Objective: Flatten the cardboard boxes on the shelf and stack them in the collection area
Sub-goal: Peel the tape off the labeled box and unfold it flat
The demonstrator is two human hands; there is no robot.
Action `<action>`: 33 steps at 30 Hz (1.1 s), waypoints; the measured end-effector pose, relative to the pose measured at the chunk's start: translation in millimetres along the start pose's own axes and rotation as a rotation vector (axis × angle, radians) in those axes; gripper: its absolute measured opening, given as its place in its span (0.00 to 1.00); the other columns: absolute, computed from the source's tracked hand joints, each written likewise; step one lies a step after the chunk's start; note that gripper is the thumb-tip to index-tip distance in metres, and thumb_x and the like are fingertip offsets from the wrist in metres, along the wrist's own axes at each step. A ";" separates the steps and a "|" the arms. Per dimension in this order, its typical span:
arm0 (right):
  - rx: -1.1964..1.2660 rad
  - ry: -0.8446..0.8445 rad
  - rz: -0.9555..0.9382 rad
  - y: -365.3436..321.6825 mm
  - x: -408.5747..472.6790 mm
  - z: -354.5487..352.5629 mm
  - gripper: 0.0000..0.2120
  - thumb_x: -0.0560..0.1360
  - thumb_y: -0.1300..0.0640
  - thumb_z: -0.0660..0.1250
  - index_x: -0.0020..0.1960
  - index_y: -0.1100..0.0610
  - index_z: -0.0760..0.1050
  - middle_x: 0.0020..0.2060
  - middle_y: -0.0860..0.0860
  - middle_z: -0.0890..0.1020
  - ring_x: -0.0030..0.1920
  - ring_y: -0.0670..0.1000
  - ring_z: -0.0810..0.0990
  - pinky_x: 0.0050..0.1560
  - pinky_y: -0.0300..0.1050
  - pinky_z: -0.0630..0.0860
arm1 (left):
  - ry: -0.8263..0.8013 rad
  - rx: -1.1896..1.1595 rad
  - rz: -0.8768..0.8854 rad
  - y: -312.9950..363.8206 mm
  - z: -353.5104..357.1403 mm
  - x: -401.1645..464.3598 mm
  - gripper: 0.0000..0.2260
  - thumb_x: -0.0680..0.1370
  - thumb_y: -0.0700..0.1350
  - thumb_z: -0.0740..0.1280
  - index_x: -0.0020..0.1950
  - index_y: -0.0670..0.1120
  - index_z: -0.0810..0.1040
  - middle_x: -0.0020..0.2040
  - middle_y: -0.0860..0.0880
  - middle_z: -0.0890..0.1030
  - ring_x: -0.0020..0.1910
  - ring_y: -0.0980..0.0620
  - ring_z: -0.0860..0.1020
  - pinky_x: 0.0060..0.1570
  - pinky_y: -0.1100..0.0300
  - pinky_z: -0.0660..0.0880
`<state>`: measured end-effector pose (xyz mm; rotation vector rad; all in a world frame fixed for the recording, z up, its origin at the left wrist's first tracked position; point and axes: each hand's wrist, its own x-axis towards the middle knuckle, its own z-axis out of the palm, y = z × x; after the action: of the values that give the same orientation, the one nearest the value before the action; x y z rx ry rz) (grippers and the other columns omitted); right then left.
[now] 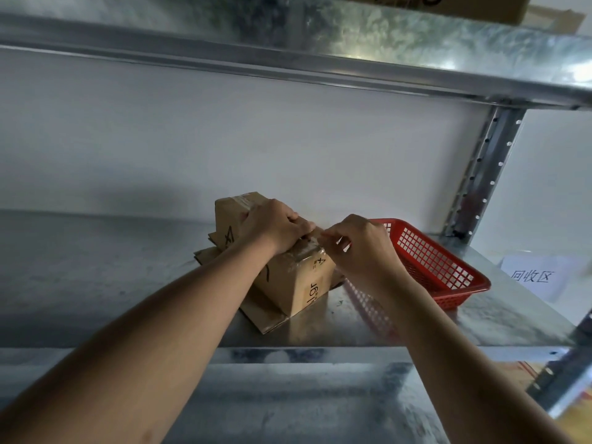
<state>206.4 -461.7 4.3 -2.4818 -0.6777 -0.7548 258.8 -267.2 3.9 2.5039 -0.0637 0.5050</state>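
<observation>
Pressing the taped brown cardboard box (pixel 298 277), the left hand (pixel 272 225) grips its top edge; the right hand (pixel 358 248) pinches clear tape beside the red mesh plastic basket (pixel 439 261).

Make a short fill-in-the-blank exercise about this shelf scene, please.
1. The basket beside the box is ____ in colour.
2. Both hands, left and right, work at the tape on a cardboard ____.
3. That box rests on flattened ____.
4. The paper sign lies to the ____ of the basket.

Answers: red; box; cardboard; right

Steel shelf (pixel 96 283) carries flattened cardboard (pixel 262 315), red basket (pixel 448 267), paper label (pixel 538 277).
</observation>
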 end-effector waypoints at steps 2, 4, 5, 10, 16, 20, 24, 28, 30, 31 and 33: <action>-0.001 -0.082 0.015 -0.5 1.8 -0.3 0.11 0.82 0.49 0.68 0.58 0.51 0.86 0.48 0.49 0.84 0.43 0.48 0.81 0.35 0.35 0.74 | 0.008 0.004 0.001 0.7 -0.4 -0.7 0.21 0.74 0.68 0.68 0.53 0.54 0.87 0.61 0.58 0.84 0.65 0.49 0.77 0.67 0.44 0.71; 0.039 -0.101 0.034 -1.0 3.9 -1.0 0.10 0.81 0.50 0.70 0.58 0.51 0.86 0.47 0.48 0.85 0.42 0.44 0.79 0.35 0.33 0.72 | 0.015 0.006 0.001 1.3 -0.1 -1.5 0.20 0.73 0.68 0.68 0.51 0.55 0.88 0.59 0.59 0.85 0.64 0.50 0.78 0.66 0.44 0.71; 0.065 -0.104 0.051 -1.5 5.3 -1.6 0.08 0.80 0.52 0.72 0.57 0.51 0.87 0.46 0.47 0.86 0.41 0.43 0.79 0.36 0.33 0.72 | 0.016 0.008 0.001 1.3 -0.3 -2.0 0.20 0.73 0.68 0.68 0.50 0.55 0.88 0.58 0.59 0.85 0.63 0.50 0.78 0.66 0.44 0.71; 0.111 -0.110 0.122 -6.0 10.3 -1.6 0.06 0.77 0.58 0.73 0.49 0.48 0.88 0.38 0.42 0.85 0.40 0.40 0.81 0.38 0.32 0.74 | 0.008 -0.001 -0.006 1.6 -2.0 -3.2 0.20 0.74 0.68 0.69 0.52 0.54 0.87 0.60 0.57 0.84 0.66 0.50 0.78 0.68 0.45 0.71; 0.089 -0.172 0.163 -8.7 10.7 2.4 0.09 0.81 0.55 0.66 0.45 0.50 0.84 0.39 0.46 0.85 0.39 0.46 0.82 0.32 0.40 0.74 | -0.010 -0.048 -0.011 -1.8 -3.4 -3.3 0.19 0.72 0.68 0.68 0.40 0.54 0.85 0.46 0.60 0.83 0.59 0.47 0.81 0.64 0.47 0.73; 0.265 -0.212 0.251 -7.7 7.6 -0.7 0.10 0.81 0.53 0.69 0.42 0.47 0.82 0.36 0.45 0.84 0.39 0.44 0.82 0.37 0.39 0.76 | 0.024 -0.051 -0.015 -0.6 -1.3 -3.0 0.22 0.72 0.69 0.70 0.54 0.55 0.88 0.60 0.59 0.84 0.67 0.52 0.77 0.65 0.50 0.72; 0.488 -0.300 0.277 -9.0 3.9 -2.4 0.09 0.82 0.55 0.68 0.46 0.55 0.84 0.35 0.50 0.85 0.36 0.44 0.81 0.39 0.39 0.77 | 0.017 -0.078 -0.038 -2.4 -0.2 -2.6 0.25 0.70 0.69 0.71 0.57 0.54 0.87 0.61 0.59 0.84 0.68 0.51 0.76 0.66 0.49 0.73; 0.553 -0.266 0.232 -10.2 3.0 -5.7 0.07 0.80 0.57 0.70 0.46 0.54 0.85 0.38 0.50 0.86 0.39 0.48 0.85 0.36 0.34 0.76 | -0.003 -0.069 -0.029 -2.0 -1.7 -3.9 0.22 0.71 0.69 0.69 0.53 0.55 0.88 0.53 0.58 0.86 0.64 0.48 0.79 0.67 0.45 0.72; 0.526 -0.173 0.209 -9.5 3.8 -5.5 0.05 0.79 0.56 0.73 0.45 0.49 0.86 0.40 0.45 0.87 0.42 0.46 0.86 0.36 0.33 0.76 | -0.003 -0.059 -0.026 0.1 -2.3 -4.8 0.21 0.73 0.68 0.69 0.54 0.56 0.88 0.54 0.58 0.86 0.63 0.49 0.79 0.66 0.45 0.73; 0.485 -0.126 0.195 -8.3 4.5 -4.8 0.05 0.78 0.56 0.74 0.46 0.47 0.87 0.41 0.44 0.86 0.42 0.45 0.86 0.37 0.33 0.76 | 0.003 -0.048 -0.027 1.3 -2.7 -5.1 0.21 0.74 0.68 0.69 0.56 0.56 0.87 0.56 0.58 0.86 0.63 0.51 0.79 0.67 0.46 0.72; 0.388 -0.060 0.181 -6.5 5.0 -1.9 0.07 0.77 0.55 0.76 0.52 0.45 0.87 0.44 0.43 0.86 0.42 0.44 0.85 0.38 0.33 0.74 | 0.015 -0.022 -0.020 2.4 -2.9 -4.9 0.19 0.75 0.67 0.68 0.54 0.56 0.88 0.53 0.58 0.86 0.60 0.52 0.80 0.66 0.46 0.72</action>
<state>205.6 -456.1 10.5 -2.1789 -0.5498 -0.4350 252.9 -267.9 5.6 2.4762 -0.0384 0.5127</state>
